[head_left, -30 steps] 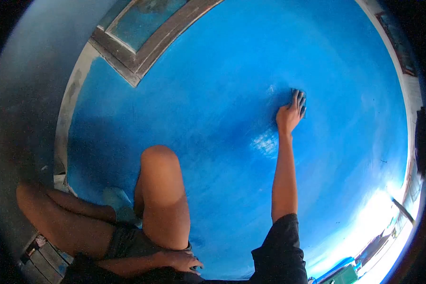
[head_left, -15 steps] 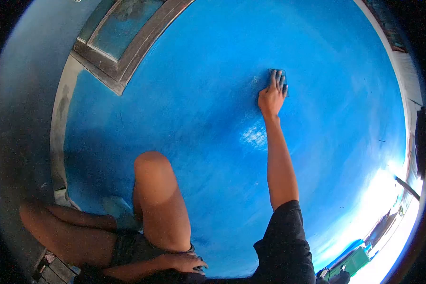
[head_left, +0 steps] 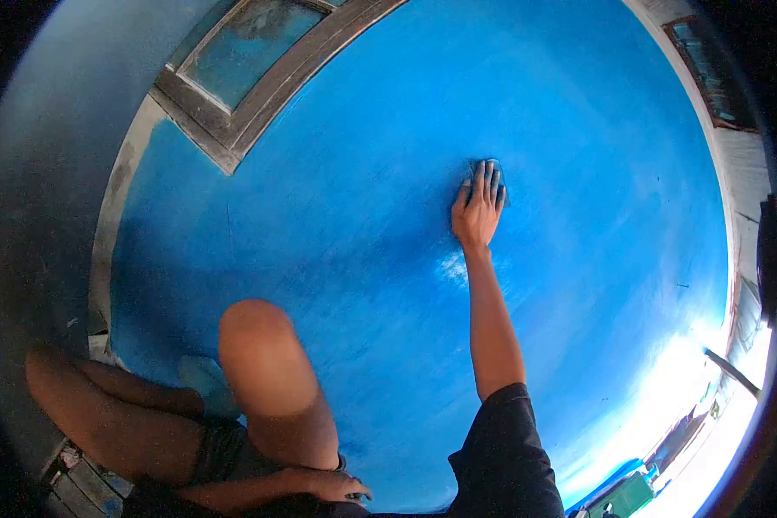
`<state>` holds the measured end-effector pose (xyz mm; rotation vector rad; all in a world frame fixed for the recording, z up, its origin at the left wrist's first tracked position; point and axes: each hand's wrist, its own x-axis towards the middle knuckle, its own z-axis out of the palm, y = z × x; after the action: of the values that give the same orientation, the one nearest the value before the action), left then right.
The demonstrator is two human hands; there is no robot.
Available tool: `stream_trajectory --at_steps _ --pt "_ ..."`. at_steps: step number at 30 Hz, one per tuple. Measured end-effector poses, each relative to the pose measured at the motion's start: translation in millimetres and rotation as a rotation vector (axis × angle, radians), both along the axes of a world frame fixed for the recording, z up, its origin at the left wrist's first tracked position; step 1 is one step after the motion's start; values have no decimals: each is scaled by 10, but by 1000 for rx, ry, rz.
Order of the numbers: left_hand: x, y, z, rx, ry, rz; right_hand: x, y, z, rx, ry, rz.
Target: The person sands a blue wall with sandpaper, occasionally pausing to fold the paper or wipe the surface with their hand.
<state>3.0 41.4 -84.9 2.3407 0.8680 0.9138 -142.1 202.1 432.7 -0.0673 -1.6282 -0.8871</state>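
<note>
My right hand (head_left: 477, 211) lies against the blue wall (head_left: 363, 164), arm stretched out. Under its fingers is a dark, thin square piece that looks like sandpaper (head_left: 506, 200), pressed on the paint; most of it is covered by the hand. The fingertips look stained bluish grey. Low in the view, my left hand (head_left: 335, 486) rests by my raised thigh, fingers loosely extended and nothing visible in them. A pale shiny patch (head_left: 454, 268) shows on the wall just below the right wrist.
A worn wooden frame (head_left: 255, 121) with a blue panel is set in the wall at upper left. My bent knees (head_left: 263, 345) are close to the wall. At lower right are a green box-like object (head_left: 626, 499) and a dark bar (head_left: 734, 374) in bright light.
My right hand has slid slightly down and left along the wall with the sandpaper under it. The camera view has shifted a little. My left hand stays by the thigh.
</note>
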Motion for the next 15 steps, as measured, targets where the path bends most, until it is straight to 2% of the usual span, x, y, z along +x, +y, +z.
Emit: stream_trajectory --at_steps 3,7,10,12,15 --pt "17 65 -46 -93 113 -13 17 -1 -8 6 13 9" --pt "26 33 20 -112 135 0 10 -34 -13 11 44 15" --pt "11 38 6 -97 188 15 10 -59 -6 7 67 17" --pt "12 72 -81 -34 50 3 17 -51 -7 -5 66 13" --pt "24 -7 -3 38 138 62 6 -44 2 -11 77 21"
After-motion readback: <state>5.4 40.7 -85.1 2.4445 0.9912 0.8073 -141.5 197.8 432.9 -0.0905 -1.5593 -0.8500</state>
